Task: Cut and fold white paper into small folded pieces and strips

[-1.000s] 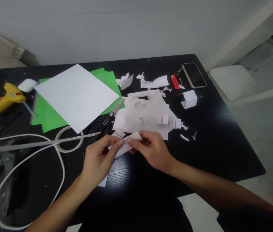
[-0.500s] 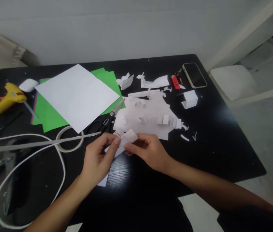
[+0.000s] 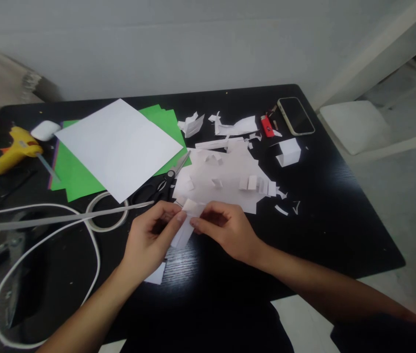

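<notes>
Both hands pinch a small folded piece of white paper (image 3: 186, 223) just above the near middle of the black table (image 3: 340, 215). My left hand (image 3: 149, 240) grips its left side between thumb and fingers. My right hand (image 3: 226, 230) pinches its right end. A small white scrap (image 3: 156, 274) lies on the table under my left wrist. Just beyond the hands lie black-handled scissors (image 3: 164, 184) and a cut white sheet (image 3: 222, 179) with small folded tabs standing on it.
A white sheet (image 3: 119, 144) lies on green paper (image 3: 77, 174) at the left. A yellow glue gun (image 3: 7, 149), a tape roll (image 3: 105, 213) and a white cable (image 3: 46, 245) lie further left. Far right are a phone (image 3: 296, 115), a red lighter (image 3: 266, 125), and paper scraps (image 3: 232, 125).
The folded paper has turned between my fingers, from lying flat and slanted to hanging more upright. Both hands drew slightly closer together.
</notes>
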{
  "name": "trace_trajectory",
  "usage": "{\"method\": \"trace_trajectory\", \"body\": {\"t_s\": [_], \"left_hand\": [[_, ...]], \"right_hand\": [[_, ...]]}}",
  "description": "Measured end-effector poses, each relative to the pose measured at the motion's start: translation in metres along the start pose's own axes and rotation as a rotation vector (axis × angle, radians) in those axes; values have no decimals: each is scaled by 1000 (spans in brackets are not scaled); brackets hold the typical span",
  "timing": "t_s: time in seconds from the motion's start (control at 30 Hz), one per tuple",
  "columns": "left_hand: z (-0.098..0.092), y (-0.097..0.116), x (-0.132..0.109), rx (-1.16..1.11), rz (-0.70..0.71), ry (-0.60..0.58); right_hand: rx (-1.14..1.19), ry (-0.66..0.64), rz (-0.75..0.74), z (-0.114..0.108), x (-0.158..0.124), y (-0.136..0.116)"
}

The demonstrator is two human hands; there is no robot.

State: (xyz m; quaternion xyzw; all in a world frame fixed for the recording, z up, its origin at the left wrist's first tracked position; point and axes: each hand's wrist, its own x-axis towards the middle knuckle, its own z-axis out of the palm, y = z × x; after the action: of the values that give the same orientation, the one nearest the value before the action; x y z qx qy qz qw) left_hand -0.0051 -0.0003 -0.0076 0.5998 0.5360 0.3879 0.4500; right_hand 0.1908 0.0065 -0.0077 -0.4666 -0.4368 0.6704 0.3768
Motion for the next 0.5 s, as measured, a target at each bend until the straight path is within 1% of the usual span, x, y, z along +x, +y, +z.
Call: {"method": "trace_trajectory", "body": {"t_s": [0.13,0.33,0.5], "left_hand": [[0,-1,-1,-23,-21,10],[1,-1,-2,-7,-5,33],[3,0,-3,33,24,49]], "right_hand": [[53,41,-35,0,2,-1],[114,36,-35,0,2,-1],[71,30,-32,0,2,-2]]}}
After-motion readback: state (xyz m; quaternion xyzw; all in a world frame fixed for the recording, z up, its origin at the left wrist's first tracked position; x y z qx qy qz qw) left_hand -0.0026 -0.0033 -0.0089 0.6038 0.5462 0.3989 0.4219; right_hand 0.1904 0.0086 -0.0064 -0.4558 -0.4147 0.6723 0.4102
